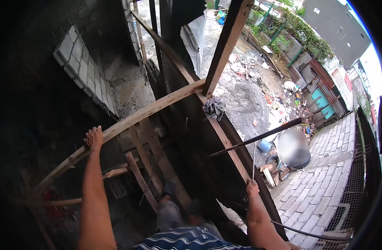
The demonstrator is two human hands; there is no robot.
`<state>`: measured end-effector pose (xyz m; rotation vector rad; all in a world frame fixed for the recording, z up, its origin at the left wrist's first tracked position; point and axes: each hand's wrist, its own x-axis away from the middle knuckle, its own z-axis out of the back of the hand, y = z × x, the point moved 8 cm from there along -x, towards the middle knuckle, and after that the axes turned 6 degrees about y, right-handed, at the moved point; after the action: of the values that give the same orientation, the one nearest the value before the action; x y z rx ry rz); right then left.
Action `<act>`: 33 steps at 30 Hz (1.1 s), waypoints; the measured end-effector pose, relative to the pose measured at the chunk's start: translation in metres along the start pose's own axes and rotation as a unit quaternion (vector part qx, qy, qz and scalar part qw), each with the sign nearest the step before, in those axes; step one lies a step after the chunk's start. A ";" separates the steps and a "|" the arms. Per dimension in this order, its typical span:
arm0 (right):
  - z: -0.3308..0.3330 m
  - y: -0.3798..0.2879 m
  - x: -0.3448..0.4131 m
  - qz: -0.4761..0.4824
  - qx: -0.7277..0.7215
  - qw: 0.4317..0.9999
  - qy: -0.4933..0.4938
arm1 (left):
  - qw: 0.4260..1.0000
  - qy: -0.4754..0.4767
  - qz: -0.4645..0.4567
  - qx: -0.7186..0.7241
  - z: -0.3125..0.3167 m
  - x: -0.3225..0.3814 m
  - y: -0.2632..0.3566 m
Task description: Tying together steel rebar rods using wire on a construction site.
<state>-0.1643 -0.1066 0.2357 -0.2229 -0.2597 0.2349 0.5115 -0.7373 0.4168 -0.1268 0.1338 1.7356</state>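
Observation:
My left hand [94, 137] is wrapped over a long wooden beam [153, 109], which slants from the dark lower left up to an upright wooden post [227, 47]. In my right hand [252, 189] is a thin metal rod [253, 159], pointing away from me. This hand rests at a second wooden beam [225, 139] along the outer edge. A bunched grey cloth [214, 108] hangs on that beam near the post. Below me, one foot [168, 189] is on or beside wooden planks [162, 156]; the other is in deep shadow.
A dark narrow bar [256, 137] juts across the outer beam. Concrete block walls stand at the left [84, 65] and the lower right [319, 168]. On the ground outside lie scattered rubbish [275, 106], a blue container [264, 145], tyres [300, 161] and wood offcuts [269, 176].

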 end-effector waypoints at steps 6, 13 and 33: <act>0.011 -0.005 0.000 0.029 0.044 0.999 0.003 | 0.986 0.041 -0.160 0.038 0.022 0.032 0.088; 0.018 0.000 0.002 0.004 -0.021 0.999 0.028 | 0.978 -0.099 -0.163 -0.090 -0.003 0.066 0.167; 0.013 0.009 -0.002 0.085 -0.017 0.984 0.156 | 0.970 -0.104 -0.138 -0.169 -0.011 0.070 0.176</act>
<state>-0.1712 -0.0962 0.2452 -0.3129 0.0679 0.3596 0.3267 -0.7007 0.3976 -0.2010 -0.3223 1.4694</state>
